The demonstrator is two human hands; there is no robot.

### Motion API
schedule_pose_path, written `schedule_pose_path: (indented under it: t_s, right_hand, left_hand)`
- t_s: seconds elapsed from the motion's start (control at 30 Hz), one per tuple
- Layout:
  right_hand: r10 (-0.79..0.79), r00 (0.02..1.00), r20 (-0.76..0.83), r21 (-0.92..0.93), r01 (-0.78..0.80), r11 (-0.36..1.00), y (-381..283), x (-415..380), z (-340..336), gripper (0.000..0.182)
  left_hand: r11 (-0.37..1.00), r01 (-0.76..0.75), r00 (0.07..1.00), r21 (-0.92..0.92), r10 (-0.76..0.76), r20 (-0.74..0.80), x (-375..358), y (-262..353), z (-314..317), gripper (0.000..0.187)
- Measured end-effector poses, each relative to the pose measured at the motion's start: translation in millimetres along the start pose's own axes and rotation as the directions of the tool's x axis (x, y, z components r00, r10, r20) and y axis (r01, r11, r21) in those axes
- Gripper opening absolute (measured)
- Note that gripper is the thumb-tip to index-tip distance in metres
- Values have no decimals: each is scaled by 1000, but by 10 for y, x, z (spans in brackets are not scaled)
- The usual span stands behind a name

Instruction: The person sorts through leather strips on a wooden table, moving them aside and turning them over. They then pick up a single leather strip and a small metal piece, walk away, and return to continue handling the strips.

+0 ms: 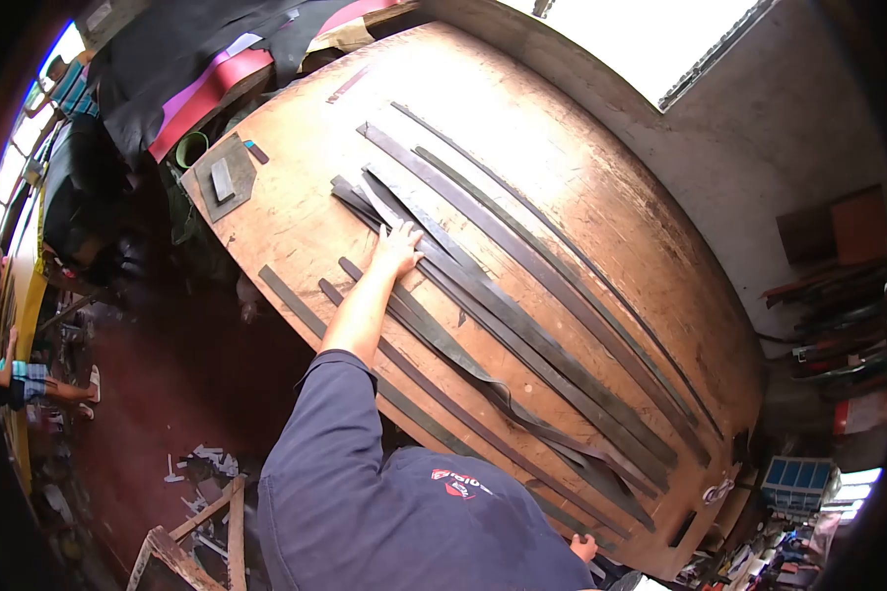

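- Strips lie on the table.
- A board lies on the table's left corner.
- A bucket is beside the table.
- Sheets lie behind it.

Green container near pink material

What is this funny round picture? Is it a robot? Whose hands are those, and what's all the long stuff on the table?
No robot here, just a person with two bare hands. One camera on their head looks forward and down, so you see their own dark shirt at the bottom.

On the big wooden table lie long, dark strips. Near one corner, a small pale block sits on a dark board.

The left hand is spread on top of some strips. The right hand peeks out beside the shirt; I can't tell whether it holds anything.
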State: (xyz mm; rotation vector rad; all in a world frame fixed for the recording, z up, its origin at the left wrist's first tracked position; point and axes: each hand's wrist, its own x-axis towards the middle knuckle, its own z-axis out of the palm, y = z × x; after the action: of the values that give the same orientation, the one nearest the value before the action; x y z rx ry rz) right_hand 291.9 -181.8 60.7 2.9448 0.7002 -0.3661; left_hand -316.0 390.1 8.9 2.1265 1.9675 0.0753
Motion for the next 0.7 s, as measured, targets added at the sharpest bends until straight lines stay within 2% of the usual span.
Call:
schedule_pose_path:
  t_s: [0.03,0.17,0.23,0.27,0.3,0.37,0.43,0.47,0.57,0.6,0.67,0.7]
  right_hand:
    - [77,997,28,-6,-77,997,57,-28,28,42]
    - [154,978,141,13,-157,987,357,-225,179,43]
    - [154,988,29,-18,-154,988,654,-172,462,44]
    - [63,995,75,59,-68,996,802,-100,440,43]
    - [49,997,60,25,-51,998,751,-70,417,40]
    - [77,993,-91,33,-74,997,528,-123,333,35]
    - [0,983,-186,86,17,996,418,18,336,31]
    - [-67,962,-264,139,107,985,330,75,329,31]
    - [-204,923,-327,194,277,941,-201,114,140,39]
    - [-250,914,-319,223,329,917,-412,84,46,41]
    - [-330,885,-328,245,417,875,-704,57,-9,44]
    - [-375,861,-343,225,463,858,-811,47,-2,46]
  left_hand:
    - [1000,4,1000,-16,-4,-15,-31,13,-29,58]
    - [996,9,1000,87,-8,-15,-85,39,-138,58]
    - [1000,-13,1000,-4,13,-20,-10,-45,-76,60]
    - [1000,2,999,-23,-3,-39,-8,-50,-33,60]
    - [1000,4,999,-29,-5,-44,14,-61,22,61]
    - [996,12,998,-92,-17,-57,56,-92,123,63]
    - [999,31,998,23,-29,-54,74,-74,156,69]
    - [985,116,990,130,-104,-92,-31,85,-39,73]
    - [983,181,922,18,-163,-351,-193,236,-51,77]
    - [987,158,932,28,-140,-333,-311,325,-21,77]
    - [992,58,891,-109,-101,-442,-661,553,40,75]
    - [996,-27,889,-80,-13,-459,-887,650,167,73]
